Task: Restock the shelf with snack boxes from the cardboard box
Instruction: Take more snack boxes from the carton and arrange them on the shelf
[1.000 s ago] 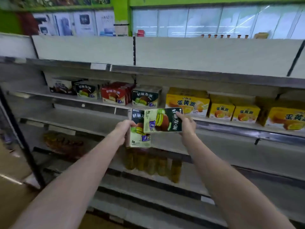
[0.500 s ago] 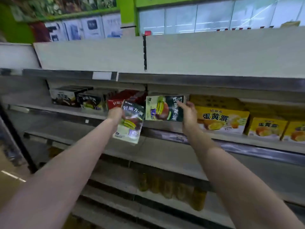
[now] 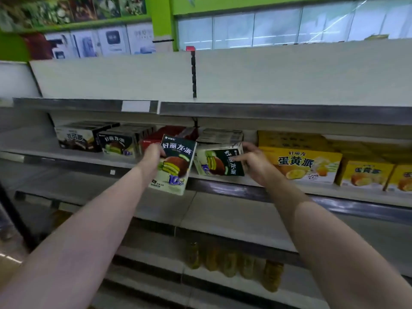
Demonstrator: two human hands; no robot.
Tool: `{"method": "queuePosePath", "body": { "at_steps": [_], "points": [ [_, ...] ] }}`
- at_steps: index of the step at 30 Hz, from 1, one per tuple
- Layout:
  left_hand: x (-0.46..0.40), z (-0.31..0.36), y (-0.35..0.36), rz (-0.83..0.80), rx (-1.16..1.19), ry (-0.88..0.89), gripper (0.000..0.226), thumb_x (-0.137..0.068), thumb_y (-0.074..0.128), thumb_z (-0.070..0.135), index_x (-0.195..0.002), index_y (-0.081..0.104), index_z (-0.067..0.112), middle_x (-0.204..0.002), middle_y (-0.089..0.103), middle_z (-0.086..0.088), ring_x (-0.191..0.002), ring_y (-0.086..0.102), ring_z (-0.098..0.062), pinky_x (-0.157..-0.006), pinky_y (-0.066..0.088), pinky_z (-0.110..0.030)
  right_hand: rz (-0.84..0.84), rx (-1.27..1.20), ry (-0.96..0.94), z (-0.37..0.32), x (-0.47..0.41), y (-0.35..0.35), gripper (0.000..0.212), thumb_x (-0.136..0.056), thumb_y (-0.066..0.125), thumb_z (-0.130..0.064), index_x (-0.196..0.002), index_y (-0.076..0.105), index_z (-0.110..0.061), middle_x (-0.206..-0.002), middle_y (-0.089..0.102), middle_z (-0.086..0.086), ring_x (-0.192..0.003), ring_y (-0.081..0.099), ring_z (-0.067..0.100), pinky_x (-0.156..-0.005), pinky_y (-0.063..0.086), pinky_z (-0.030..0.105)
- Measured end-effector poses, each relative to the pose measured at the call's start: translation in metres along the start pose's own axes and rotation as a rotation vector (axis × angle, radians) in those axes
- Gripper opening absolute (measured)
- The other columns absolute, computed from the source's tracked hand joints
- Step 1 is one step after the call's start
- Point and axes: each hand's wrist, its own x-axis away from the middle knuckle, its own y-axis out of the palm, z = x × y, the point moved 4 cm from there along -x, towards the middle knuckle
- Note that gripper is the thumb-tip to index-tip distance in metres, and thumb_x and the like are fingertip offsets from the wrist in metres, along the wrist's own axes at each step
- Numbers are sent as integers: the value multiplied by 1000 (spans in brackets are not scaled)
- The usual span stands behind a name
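Right hand (image 3: 252, 160) grips one green snack box (image 3: 219, 161) — on the shelf (image 3: 289, 190), beside the yellow boxes (image 3: 305, 162). Left hand (image 3: 153, 156) holds a second box (image 3: 175, 168) in front of the shelf — unplaced. Cardboard box unseen.

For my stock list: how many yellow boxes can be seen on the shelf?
3 in front: a large one beside the right hand, a smaller one further right, one cut by the edge. More may stand behind.

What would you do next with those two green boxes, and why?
Probably slide the box in the right hand back onto the shelf: it sits at the front edge beside the yellow boxes, while the left hand holds the other box off the shelf.
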Motion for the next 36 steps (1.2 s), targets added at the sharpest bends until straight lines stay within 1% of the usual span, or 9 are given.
{"method": "queuePosePath", "body": {
  "at_steps": [4,7,9,16,20,22,26,30,36],
  "points": [
    [-16,-4,7,-47,54,-44,9,-74,52,26,-76,50,18,-96,62,-14,-80,58,-27,-80,46,-35,-20,7,58,-9,18,1,69,-63,80,4,-121,65,-31,-135,60,5,-128,52,31,-106,44,52],
    [-3,-2,13,-68,11,-82,17,-81,54,35,-77,50,20,-86,56,-11,-71,50,-21,-80,41,-30,2,64,24,-16,31,5,52,-76,72,10,-116,65,-22,-116,69,4,-112,62,27,-79,54,41],
    [-3,-4,17,-120,-19,-87,22,-94,50,39,-86,55,18,-83,61,-11,-68,54,-20,-67,49,-22,-1,89,6,-19,39,7,50,-81,66,13,-119,63,-19,-116,67,4,-107,64,26,-80,57,48],
    [-5,-19,23,-277,-152,-221,43,-94,58,47,-109,70,9,-103,74,-14,-91,70,-27,-85,56,-43,101,19,-44,-15,50,23,52,-74,34,24,-95,74,-1,-109,70,21,-100,65,35,-85,57,44],
    [-13,-17,22,-319,-175,-211,31,-93,62,38,-87,69,9,-73,75,-10,-52,69,-21,-56,58,-31,183,-98,-27,-9,47,33,21,-79,54,3,-74,73,-5,-107,74,14,-95,66,30,-86,50,41],
    [-17,-19,24,-327,-164,-201,24,-96,61,33,-91,66,10,-96,74,-9,-50,67,-18,-65,54,-31,277,21,-81,-10,46,37,9,-86,63,-4,-85,71,-9,-98,74,6,-96,65,26,-86,50,38],
    [-17,-22,19,-361,-164,-175,28,-100,53,33,-86,60,10,-112,70,-9,-92,68,-21,-84,45,-32,345,143,-108,-7,47,42,34,-76,67,-2,-107,59,-12,-107,65,10,-103,63,29,-95,53,47],
    [-21,-17,13,-382,-126,-193,34,-93,62,44,-86,66,11,-96,74,-14,-76,67,-27,-87,53,-38,286,44,-25,0,42,37,81,-52,81,-14,-123,44,-22,-121,64,10,-111,63,33,-97,52,53],
    [-29,-12,13,-415,-45,-182,48,-94,53,55,-111,71,13,-97,76,-12,-93,71,-29,-83,53,-40,368,223,-62,-14,50,46,71,-80,76,3,-141,42,-10,-133,58,7,-123,55,26,-104,48,47]
  ]
}}
